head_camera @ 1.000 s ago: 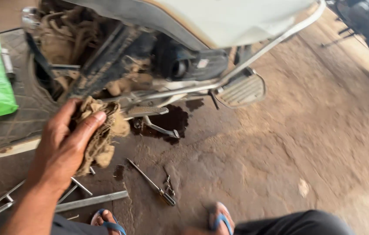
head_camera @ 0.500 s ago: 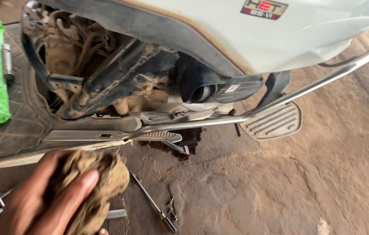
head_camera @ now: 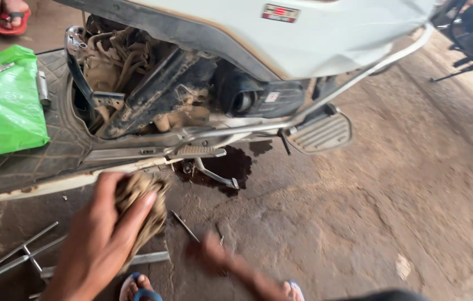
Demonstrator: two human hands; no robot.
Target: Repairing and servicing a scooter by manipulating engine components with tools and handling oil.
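1. The left hand (head_camera: 100, 239) is closed around a crumpled, dirty brown rag (head_camera: 143, 207), thumb on one side and fingers wrapped over the top, low in the picture just in front of the scooter's footboard edge.
2. The right hand (head_camera: 217, 251) is a motion-blurred shape down near the floor; I cannot tell whether it is open or closed, or whether it holds anything. It is close to a thin metal tool (head_camera: 186, 226) lying on the ground.
3. The rag sits between the hand and the scooter, apart from the bodywork, not yet against any part.
4. Just beyond the hands, a dark oil stain (head_camera: 231, 167) spreads on the concrete floor (head_camera: 387, 195) under the side stand (head_camera: 214, 175) and a ribbed footrest (head_camera: 320, 132).
5. Above that, the scooter (head_camera: 303, 39) stands with its side panel off, showing mud-caked engine parts (head_camera: 153, 95) and a black air duct (head_camera: 242, 100).
6. To the left, a cross-shaped wrench (head_camera: 22, 253) and a flat metal bar (head_camera: 147, 257) lie on the floor; a green plastic bag (head_camera: 2, 108) rests on the footboard mat.
7. Judged from this, the work is at a wiping stage, rag ready in hand while the other hand reaches toward the tools.
8. A next move would call for a clear hold on the thin tool, since the hand is still blurred.
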